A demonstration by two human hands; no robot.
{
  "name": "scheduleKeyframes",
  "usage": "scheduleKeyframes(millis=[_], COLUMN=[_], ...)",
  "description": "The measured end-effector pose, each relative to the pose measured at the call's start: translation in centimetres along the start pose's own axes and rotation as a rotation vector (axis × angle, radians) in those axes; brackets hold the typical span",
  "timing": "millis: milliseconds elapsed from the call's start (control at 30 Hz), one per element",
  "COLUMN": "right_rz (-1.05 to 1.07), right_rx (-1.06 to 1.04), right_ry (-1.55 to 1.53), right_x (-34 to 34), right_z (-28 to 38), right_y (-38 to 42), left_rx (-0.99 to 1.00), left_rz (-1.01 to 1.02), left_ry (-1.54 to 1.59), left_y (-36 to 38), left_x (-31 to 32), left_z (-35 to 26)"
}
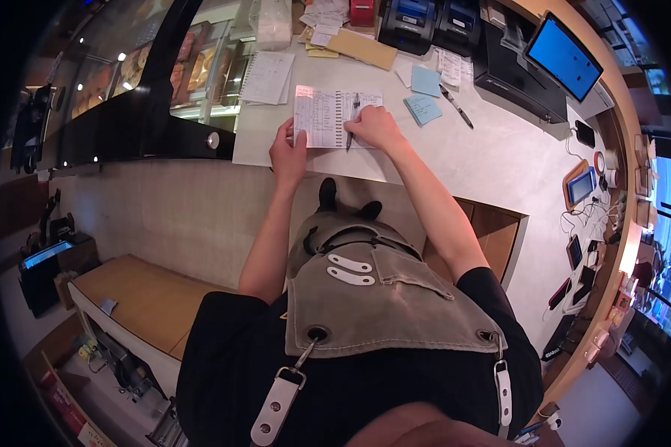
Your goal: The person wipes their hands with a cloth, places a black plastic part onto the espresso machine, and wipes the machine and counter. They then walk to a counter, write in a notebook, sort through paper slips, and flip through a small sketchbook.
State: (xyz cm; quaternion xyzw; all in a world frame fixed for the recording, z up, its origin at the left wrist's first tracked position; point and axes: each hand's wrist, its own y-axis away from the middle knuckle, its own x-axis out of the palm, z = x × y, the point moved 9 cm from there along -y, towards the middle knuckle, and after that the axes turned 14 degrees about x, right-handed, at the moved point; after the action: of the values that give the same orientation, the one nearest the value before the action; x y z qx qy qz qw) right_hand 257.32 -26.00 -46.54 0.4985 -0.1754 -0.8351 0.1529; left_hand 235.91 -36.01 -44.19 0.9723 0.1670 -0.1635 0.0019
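Observation:
A spiral notebook [317,119] lies open at the counter's front edge, with handwriting on its left page. My left hand [287,155] grips the lower left corner of the notebook, thumb on the page and fingers along the outer side. Over the right page, my right hand [377,127] has its fingers closed on a dark pen [356,103]. The pen stretches along the page just right of the spiral binding. Part of the right page is hidden under that hand.
Loose papers [268,77], blue sticky notes [423,109] and another pen [456,106] lie around the notebook on the counter [492,160]. Two black printers [408,26] and a tablet screen [564,54] stand behind. A glass food case [201,71] borders the left.

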Motion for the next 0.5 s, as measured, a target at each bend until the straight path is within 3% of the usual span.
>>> scheduleKeyframes(millis=[67, 167, 267, 333, 367, 433, 500], right_rz=[0.075, 0.092, 0.018, -0.135, -0.161, -0.280, -0.318], right_rx=[0.014, 0.032, 0.079, 0.122, 0.028, 0.021, 0.009], right_ry=[-0.181, -0.698, -1.318, -1.531, -1.625, -1.656, -1.687], right_x=[-1.1, -2.5, -3.4, -3.1, -2.4, -2.9, -2.9], right_z=[-0.6, -4.9, -11.8, -16.7, -18.8, -20.1, -20.6], right_y=[1.4, 3.6, 6.8, 8.5, 8.7, 9.8, 10.0], left_rx=[-0.030, 0.364, 0.355, 0.579, 0.689, 0.749, 0.965], left_rz=[0.043, -0.085, -0.043, 0.137, 0.225, 0.491, 0.560], left_ry=[-0.107, -0.389, -0.376, -0.296, -0.252, -0.138, -0.355], left_y=[0.2, 0.1, -0.3, 0.0, 0.5, 1.4, 2.5], left_x=[-0.8, -2.7, -2.9, 0.8, 3.0, 8.7, 12.4], left_z=[-0.4, -0.7, -2.7, -4.7, -5.8, -7.0, -9.1])
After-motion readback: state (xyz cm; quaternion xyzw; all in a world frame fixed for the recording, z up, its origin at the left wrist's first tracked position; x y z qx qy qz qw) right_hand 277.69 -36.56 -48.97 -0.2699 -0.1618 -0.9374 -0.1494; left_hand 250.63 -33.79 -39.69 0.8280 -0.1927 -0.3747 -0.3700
